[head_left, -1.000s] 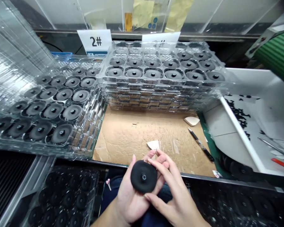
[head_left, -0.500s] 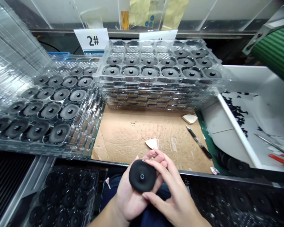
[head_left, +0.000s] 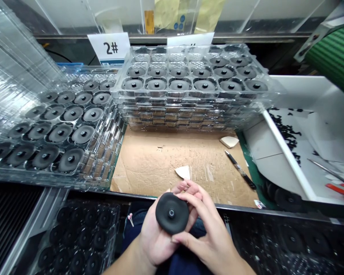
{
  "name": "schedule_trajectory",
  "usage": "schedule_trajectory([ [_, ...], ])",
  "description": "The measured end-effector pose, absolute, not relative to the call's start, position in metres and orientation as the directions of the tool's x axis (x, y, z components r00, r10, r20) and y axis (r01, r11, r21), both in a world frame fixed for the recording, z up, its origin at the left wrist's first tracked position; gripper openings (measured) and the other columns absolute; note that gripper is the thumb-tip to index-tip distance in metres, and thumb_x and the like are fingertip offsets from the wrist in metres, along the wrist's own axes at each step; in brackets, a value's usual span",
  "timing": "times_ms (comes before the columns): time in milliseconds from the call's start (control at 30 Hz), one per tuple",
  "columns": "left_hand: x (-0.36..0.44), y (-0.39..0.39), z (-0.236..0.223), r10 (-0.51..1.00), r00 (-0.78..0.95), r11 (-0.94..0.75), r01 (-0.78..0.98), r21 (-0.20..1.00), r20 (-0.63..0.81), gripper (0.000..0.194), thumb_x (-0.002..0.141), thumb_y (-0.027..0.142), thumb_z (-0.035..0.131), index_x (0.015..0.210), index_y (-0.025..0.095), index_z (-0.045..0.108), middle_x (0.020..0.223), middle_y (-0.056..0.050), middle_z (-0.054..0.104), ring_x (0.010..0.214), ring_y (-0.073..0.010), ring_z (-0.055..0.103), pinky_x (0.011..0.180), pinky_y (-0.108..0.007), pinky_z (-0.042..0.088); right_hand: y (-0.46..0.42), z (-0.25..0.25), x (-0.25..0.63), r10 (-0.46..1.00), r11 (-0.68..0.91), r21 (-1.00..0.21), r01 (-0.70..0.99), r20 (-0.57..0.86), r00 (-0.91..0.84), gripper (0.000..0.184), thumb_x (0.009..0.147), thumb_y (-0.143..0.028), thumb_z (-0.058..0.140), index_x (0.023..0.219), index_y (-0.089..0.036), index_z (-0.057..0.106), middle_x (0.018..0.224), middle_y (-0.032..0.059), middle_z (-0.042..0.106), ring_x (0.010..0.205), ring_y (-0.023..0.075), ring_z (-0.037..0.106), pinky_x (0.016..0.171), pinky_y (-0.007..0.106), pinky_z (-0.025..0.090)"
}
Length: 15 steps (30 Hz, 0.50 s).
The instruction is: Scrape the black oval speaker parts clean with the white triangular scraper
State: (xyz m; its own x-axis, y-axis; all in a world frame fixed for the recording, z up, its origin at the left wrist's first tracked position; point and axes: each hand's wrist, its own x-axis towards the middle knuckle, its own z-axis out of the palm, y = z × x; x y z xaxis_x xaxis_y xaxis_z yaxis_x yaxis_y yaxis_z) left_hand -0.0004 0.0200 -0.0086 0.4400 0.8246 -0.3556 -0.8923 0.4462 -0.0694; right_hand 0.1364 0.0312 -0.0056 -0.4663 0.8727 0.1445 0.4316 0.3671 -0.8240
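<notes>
A round black rubber disc [head_left: 172, 213] with a small centre hub rests in my left hand [head_left: 154, 238], which cups it from below at the bottom middle. My right hand [head_left: 210, 235] grips the disc's right rim, thumb beneath and fingers curled over the top edge. Both hands are held over my lap, just in front of the bench's front edge. A clear blister tray [head_left: 100, 126] filled with the same black discs lies to the left. A stack of clear trays [head_left: 189, 110], its top one partly filled with discs, stands at the back.
A brown cardboard sheet [head_left: 160, 160] covers the bench, with a white wedge [head_left: 184, 172], another white piece [head_left: 229, 141] and a black pen [head_left: 240, 170] on it. A white bin [head_left: 286, 152] with black scraps and red-handled tool sits right. Dark trays of discs [head_left: 74, 236] lie lower left.
The disc and both hands have shifted very slightly left and down in view; my right fingers have curled a bit further over the rim. The camera has tilted slightly.
</notes>
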Motion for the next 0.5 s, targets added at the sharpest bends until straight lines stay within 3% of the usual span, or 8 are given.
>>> schedule_trajectory([
  [300, 0.0009, 0.0231, -0.0020, 0.777, 0.435, 0.439, -0.893, -0.103, -0.455, 0.042, 0.093, 0.025, 0.027, 0.114, 0.013, 0.061, 0.097, -0.005, 0.074, 0.107, -0.0157, 0.061, 0.106, -0.032, 0.032, 0.0321, -0.0086, 0.1351, 0.896, 0.324, -0.848, 0.419, 0.134, -0.423, 0.054, 0.070, -0.043, 0.073, 0.116, -0.026, 0.050, 0.130, 0.0108, 0.042, 0.123, 0.0299, 0.044, 0.095, 0.041, 0.046],
  [500, -0.0003, 0.0243, -0.0037, 0.754, 0.424, 0.449, -0.890, -0.077, -0.501, 0.035, 0.090, 0.019, 0.035, 0.107, 0.015, 0.065, 0.094, -0.005, 0.074, 0.103, -0.0151, 0.063, 0.105, -0.034, 0.033, 0.0319, -0.0105, 0.1374, 0.901, 0.260, -0.868, 0.423, 0.060, -0.430, 0.059, 0.064, -0.045, 0.076, 0.114, -0.025, 0.053, 0.135, 0.0130, 0.038, 0.126, 0.0328, 0.039, 0.098, 0.047, 0.042],
])
